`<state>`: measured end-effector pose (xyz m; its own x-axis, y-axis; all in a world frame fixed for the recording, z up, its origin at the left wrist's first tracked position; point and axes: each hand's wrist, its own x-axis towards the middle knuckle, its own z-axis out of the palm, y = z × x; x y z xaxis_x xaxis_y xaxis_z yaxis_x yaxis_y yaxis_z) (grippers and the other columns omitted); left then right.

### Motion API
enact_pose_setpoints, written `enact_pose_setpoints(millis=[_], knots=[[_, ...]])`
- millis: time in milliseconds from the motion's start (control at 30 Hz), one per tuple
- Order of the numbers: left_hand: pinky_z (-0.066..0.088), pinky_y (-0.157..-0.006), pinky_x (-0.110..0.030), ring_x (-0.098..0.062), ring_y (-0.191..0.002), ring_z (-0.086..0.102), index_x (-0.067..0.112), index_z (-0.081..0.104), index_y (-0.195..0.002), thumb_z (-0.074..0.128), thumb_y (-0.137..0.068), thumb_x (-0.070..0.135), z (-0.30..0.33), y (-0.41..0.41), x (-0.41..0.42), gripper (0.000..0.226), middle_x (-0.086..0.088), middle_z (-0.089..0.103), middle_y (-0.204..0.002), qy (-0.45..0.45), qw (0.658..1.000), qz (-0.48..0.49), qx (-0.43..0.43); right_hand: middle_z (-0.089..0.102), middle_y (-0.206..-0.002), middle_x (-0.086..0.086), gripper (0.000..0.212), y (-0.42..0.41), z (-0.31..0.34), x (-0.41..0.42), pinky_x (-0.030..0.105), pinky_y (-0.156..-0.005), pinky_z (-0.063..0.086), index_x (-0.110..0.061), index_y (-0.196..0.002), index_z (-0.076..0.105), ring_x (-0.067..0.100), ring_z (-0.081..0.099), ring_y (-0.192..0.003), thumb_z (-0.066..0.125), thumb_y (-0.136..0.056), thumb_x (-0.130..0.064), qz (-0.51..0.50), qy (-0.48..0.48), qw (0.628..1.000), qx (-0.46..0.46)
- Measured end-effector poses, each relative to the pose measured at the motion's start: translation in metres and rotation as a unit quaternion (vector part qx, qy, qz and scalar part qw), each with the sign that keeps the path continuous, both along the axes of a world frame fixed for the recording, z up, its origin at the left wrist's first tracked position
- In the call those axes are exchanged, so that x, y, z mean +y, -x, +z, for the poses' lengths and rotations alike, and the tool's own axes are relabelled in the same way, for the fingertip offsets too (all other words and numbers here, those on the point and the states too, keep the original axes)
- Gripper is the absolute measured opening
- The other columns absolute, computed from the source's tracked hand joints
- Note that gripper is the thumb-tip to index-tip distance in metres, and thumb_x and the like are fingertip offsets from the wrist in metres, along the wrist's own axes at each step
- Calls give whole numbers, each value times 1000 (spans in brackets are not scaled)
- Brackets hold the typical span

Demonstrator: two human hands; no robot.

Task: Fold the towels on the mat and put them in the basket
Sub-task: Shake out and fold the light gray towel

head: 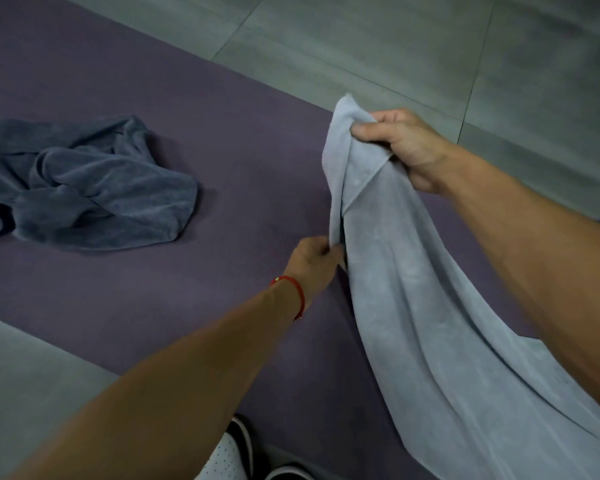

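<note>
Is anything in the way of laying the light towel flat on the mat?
Nothing visible blocks it. Both hands, left and right, grip the light towel. The mat beside it is bare; the dark towel lies crumpled farther left.

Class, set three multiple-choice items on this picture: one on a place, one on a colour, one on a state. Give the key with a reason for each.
1. Where does the dark blue towel lie?
A. On the purple mat
B. On the tiled floor
C. In a basket

2. What colour is the band on the left wrist?
A. Green
B. Red
C. White

3. How is the light blue towel held?
A. By neither hand
B. By the left hand only
C. By both, the right hand gripping higher

Key: 1 A, it lies crumpled on the mat; 2 B, the wristband is red; 3 C, each hand holds the cloth.
</note>
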<state>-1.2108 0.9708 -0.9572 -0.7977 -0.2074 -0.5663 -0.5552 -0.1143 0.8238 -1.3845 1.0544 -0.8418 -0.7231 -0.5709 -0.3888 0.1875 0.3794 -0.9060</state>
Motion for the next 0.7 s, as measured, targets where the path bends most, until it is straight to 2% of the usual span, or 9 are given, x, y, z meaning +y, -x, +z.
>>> enact_pose_setpoints(millis=[33, 100, 167, 267, 333, 400, 467, 567, 700], knots=[[60, -81, -47, -32, -95, 71, 8, 70, -102, 56, -93, 27, 0, -1, 1, 25, -14, 74, -99, -20, 999, 37, -12, 71, -90, 7, 19, 5, 0, 3, 30, -77, 52, -6, -96, 73, 16, 66, -81, 68, -91, -23, -24, -9, 999, 26], [60, -69, -35, -27, -79, 69, 2, 65, -94, 51, -97, 25, 3, -8, -4, 26, -11, 71, -86, -15, 994, 106, 4, 67, -80, -1, 19, 17, -4, 14, 26, -68, 47, -12, -87, 71, 8, 61, -71, 72, -86, -31, -75, -84, 984, 139], [41, -54, -24, -12, -59, 46, 11, 55, -72, 53, -98, 32, 8, -21, -22, 33, 4, 52, -65, 117, 985, 110, 54, 56, -67, -5, 27, 30, -13, 27, 25, -59, 39, -13, -75, 65, 7, 49, -58, 73, -82, -38, -105, -184, 942, 261], [33, -47, -27, -8, -50, 32, 15, 42, -61, 58, -94, 46, 20, -37, -60, 48, 9, 37, -55, 235, 964, 91, 86, 49, -62, -4, 36, 30, -33, 33, 28, -57, 35, -13, -68, 59, 12, 44, -56, 75, -79, -43, -121, -258, 909, 303], [38, -51, -28, -10, -51, 38, 15, 48, -63, 61, -89, 56, 24, -44, -84, 50, 7, 43, -55, 243, 969, 18, 37, 55, -67, -1, 31, 23, -49, 25, 28, -60, 36, -18, -69, 58, 18, 51, -65, 73, -82, -42, -116, -274, 906, 301], [43, -56, -28, -12, -55, 48, 15, 54, -65, 63, -84, 63, 21, -57, -100, 52, 6, 51, -58, 251, 960, -112, -56, 63, -76, 1, 25, 16, -63, 14, 28, -66, 39, -17, -76, 62, 21, 59, -77, 71, -84, -40, -86, -297, 903, 298], [51, -66, -28, -11, -70, 62, 15, 67, -80, 65, -84, 60, 10, -76, -111, 45, 7, 66, -74, 239, 941, -206, -126, 64, -81, 4, 28, 13, -74, 3, 33, -75, 46, -15, -77, 62, 28, 62, -90, 72, -83, -41, -26, -338, 887, 315], [55, -86, -38, -19, -95, 67, 19, 68, -106, 63, -92, 43, -4, -96, -119, 28, 1, 70, -99, 238, 940, -203, -138, 59, -83, 6, 31, 15, -79, -14, 35, -71, 42, -15, -71, 54, 35, 62, -94, 75, -80, -37, 12, -390, 849, 357], [42, -72, -30, -23, -87, 60, 19, 55, -97, 53, -97, 39, -7, -111, -116, 21, 1, 60, -88, 298, 936, -140, -127, 66, -101, 14, 26, 22, -82, -39, 35, -74, 44, -23, -83, 55, 36, 62, -96, 77, -77, -35, -53, -351, 873, 336]])
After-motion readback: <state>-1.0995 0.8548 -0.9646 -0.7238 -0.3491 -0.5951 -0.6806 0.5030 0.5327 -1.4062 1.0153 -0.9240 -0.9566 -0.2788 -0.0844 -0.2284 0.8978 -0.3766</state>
